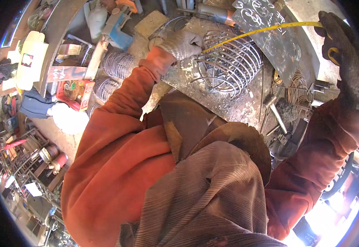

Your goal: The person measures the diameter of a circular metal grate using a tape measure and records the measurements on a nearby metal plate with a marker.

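A yellow tape measure (266,29) is stretched between my hands, its blade bowed upward. My left hand (185,44), in a grey knit glove, is closed at the blade's left end. On the far right, my right hand (344,45), in a dark, dirty glove, grips the other end. A yellow curve shows between its fingers, and the case is mostly hidden. Beneath the blade, a coil of bent steel rod (233,66) lies on its side on a stained metal worktable (245,109), close to my left hand.
A dark plate with chalk marks (270,41) lies beyond the coil. A hammer (276,113) and more bent rods (299,90) are at the right. Stacked wire coils (117,65), a red crate (74,94) and a blue machine (117,31) stand at the left.
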The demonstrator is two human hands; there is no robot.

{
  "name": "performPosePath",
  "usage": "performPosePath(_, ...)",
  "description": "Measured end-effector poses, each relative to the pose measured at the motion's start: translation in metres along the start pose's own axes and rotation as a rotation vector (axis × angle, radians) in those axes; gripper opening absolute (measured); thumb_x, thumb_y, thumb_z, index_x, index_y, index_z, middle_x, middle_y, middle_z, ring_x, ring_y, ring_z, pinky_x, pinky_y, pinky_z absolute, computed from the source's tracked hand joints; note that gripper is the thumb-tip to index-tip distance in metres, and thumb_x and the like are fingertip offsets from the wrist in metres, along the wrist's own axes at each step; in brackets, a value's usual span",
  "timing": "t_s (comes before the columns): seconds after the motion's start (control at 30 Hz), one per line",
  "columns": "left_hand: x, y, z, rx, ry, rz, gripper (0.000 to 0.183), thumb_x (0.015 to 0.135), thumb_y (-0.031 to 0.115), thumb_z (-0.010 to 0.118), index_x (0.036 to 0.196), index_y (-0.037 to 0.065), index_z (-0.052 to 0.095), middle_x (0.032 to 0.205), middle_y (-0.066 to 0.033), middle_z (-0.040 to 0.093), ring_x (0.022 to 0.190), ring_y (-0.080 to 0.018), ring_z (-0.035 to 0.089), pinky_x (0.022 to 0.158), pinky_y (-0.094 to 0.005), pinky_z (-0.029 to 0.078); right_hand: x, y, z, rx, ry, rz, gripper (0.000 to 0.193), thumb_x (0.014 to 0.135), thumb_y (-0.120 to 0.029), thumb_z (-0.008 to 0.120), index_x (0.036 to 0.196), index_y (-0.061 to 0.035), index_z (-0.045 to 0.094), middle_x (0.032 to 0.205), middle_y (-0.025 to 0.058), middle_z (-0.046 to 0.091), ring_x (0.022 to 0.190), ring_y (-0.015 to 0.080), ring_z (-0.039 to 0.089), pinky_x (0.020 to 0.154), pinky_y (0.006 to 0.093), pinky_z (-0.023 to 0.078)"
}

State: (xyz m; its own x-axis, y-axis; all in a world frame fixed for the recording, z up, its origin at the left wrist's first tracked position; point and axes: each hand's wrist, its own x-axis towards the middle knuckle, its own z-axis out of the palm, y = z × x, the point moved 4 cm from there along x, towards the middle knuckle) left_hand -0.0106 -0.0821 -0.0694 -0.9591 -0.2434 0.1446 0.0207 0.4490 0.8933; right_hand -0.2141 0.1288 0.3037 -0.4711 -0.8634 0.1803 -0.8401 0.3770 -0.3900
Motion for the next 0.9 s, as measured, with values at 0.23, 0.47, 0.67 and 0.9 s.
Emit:
performPosePath(0.23,-0.003,0.009,0.004,0.165,-0.043,-0.044,0.016,0.085,0.018,0.077,0.095,0.006,0.076,0.087,-0.011,0.075,0.079,-0.021,0.071,0.071,-0.0371,0.054,0.0,0.012,0.006,-0.002,-0.043,0.038,0.041,0.103,-0.038,0.065,0.12,-0.0008,0.072,0.076,0.0027,0.057,0.068,0.0099,0.055,0.065,0.0266,0.042)
performPosePath(0.47,-0.025,0.03,0.025,0.232,0.176,0.099,0.017,0.091,0.021,0.074,0.092,0.004,0.072,0.087,-0.0138,0.071,0.079,-0.0338,0.069,0.072,-0.0432,0.053,-0.029,0.028,0.02,0.024,-0.085,-0.038,0.04,0.102,-0.041,0.065,0.106,-0.0012,0.073,0.068,-0.0006,0.05,0.063,0.0085,0.051,0.062,0.0259,0.037)
performPosePath(0.67,-0.025,0.048,0.032,0.454,0.141,0.099,0.012,0.096,0.017,0.065,0.094,0.005,0.069,0.087,-0.0173,0.068,0.083,-0.0381,0.067,0.075,-0.0468,0.053,-0.076,0.054,0.017,-0.144,-0.169,-0.036,0.027,0.104,-0.026,0.061,0.098,-0.0008,0.069,0.074,0.002,0.053,0.068,0.0111,0.052,0.065,0.0283,0.043)
performPosePath(0.9,-0.014,0.053,0.035,0.61,-0.02,-0.008,0.016,0.097,0.02,0.063,0.099,0.005,0.069,0.093,-0.0187,0.07,0.089,-0.0411,0.068,0.08,-0.051,0.053,-0.136,0.12,0.039,0.293,-0.098,0.537,0.027,0.101,-0.028,0.069,0.083,-0.0081,0.068,0.07,-0.0074,0.048,0.064,0.004,0.042,0.055,0.025,0.033)
